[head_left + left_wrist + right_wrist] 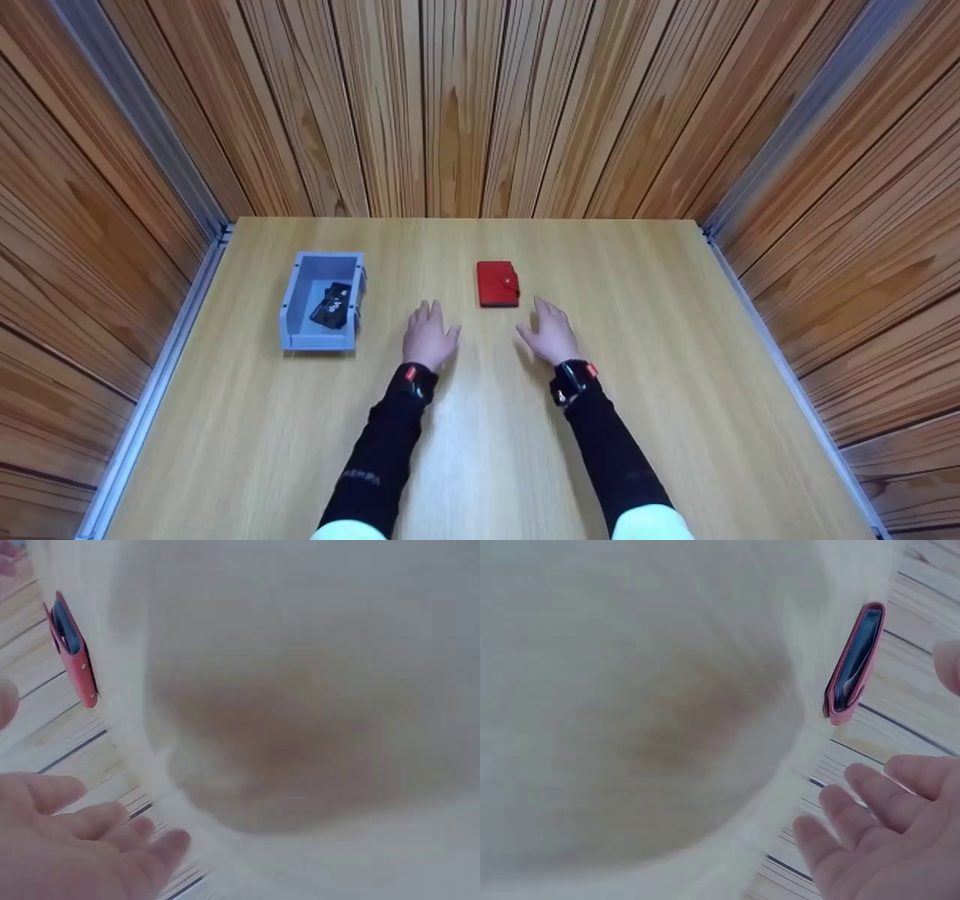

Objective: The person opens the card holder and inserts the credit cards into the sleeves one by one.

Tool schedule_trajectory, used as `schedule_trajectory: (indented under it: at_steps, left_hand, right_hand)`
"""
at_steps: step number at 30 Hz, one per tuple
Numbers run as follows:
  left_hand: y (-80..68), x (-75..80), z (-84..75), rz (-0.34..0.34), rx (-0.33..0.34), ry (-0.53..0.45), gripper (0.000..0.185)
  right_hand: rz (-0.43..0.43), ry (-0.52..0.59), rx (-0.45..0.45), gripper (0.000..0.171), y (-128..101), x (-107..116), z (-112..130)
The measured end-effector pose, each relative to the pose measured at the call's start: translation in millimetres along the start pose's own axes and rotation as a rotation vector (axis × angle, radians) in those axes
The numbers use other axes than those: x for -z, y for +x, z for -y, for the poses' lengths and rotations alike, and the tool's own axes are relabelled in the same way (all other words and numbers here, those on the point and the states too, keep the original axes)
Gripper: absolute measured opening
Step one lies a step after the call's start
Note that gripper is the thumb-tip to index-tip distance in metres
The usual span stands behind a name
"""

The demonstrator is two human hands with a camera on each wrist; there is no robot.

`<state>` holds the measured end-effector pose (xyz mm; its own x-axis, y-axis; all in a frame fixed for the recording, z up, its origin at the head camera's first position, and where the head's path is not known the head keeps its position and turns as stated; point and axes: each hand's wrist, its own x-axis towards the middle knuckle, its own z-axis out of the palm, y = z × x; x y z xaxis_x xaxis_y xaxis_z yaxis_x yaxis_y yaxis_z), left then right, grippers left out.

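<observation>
A red card wallet (496, 284) with a snap strap on its right side lies on the table, between and just beyond the two hands. My left hand (430, 337) is over the table to the left of the wallet, fingers extended and holding nothing. On the other side, my right hand (550, 334) reaches forward with its fingers spread, its fingertips near the wallet's lower right corner. Both wrist views show the wallet (73, 652) edge-on, apart from the fingers, with dark contents between its red covers.
A blue-grey open bin (319, 342) stands at the left of the table, with black cards (331, 306) inside. Wood-plank walls (450, 112) close off the back and both sides. Metal rails (161, 379) run along the table's side edges.
</observation>
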<state>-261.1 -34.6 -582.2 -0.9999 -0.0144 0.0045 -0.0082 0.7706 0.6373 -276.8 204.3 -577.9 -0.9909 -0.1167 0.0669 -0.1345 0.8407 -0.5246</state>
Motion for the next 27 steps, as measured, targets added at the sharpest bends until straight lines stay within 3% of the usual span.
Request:
schedule_trajectory:
  at_steps: [5,12,19,27]
  left_hand:
    - [18.3,-10.1,-10.8,-0.068,-0.043,-0.142,0.057]
    - [30.4,-17.6,-19.2,-0.121,-0.082,-0.201,0.046]
    - [38.2,-26.5,-26.0,-0.046,-0.075,-0.273,0.047]
    - [46.1,-38.8,-33.8,0.007,-0.106,-0.288,0.039]
  right_hand:
    - [0.007,0.044,-0.018,0.064,21,-3,4]
    - [0.049,0.075,-0.031,0.061,39,-8,5]
    - [0.096,0.18,-0.094,0.063,48,-6,7]
    - [0.094,0.161,-0.075,0.057,50,-9,6]
